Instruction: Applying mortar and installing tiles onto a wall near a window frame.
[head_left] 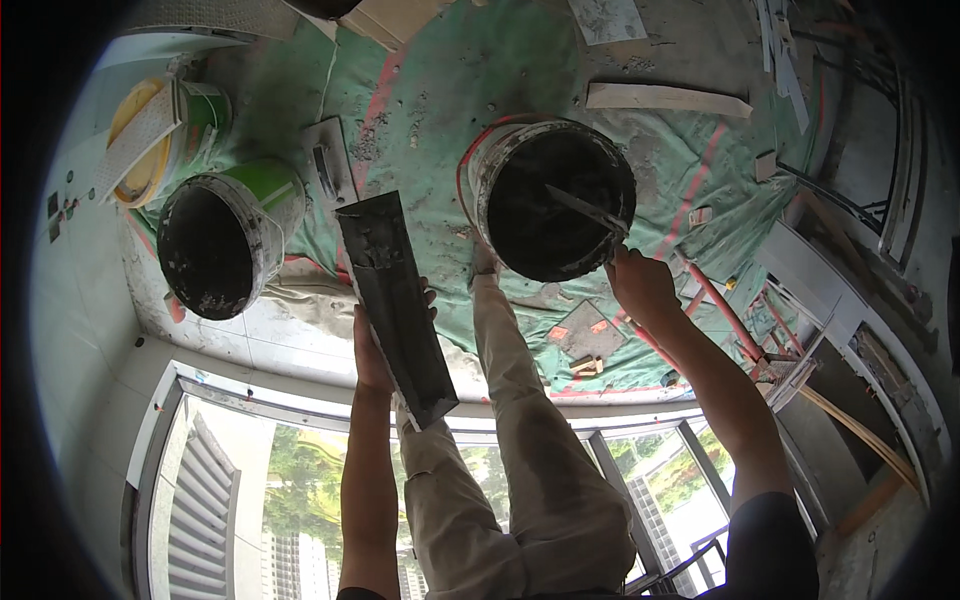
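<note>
The long dark tray [395,300] rests in the left hand [372,345], reaching past it at both ends, with grey residue along its inside. That hand is curled closed around the tray, thumb side at the near edge and fingertips showing past the other edge. Because the hold takes in only the middle of its length, a heavier load at either end could tip the tray or twist it out of the fingers; a smeared, slick edge would make this likelier.

The right hand [640,285], to the right of the tray, is closed in a fist on the handle of a flat scraper [585,208]. The blade points away from the fist across the mouth of a bucket [488,160]; I cannot tell whether its tip is in the dark mix [540,235]. With the fist so near the rim, knuckles could knock against it, and a hard pry could rock the bucket, since neither of the 2 hands steadies it.

Beyond the left hand, a float [332,160] lies on the green sheet [430,110], where a foot could catch it. Left of that hand sits a green-and-white bucket [265,200]. Folds in the sheet around the shoe [484,262] might also cause a stumble, perhaps spilling mix.
</note>
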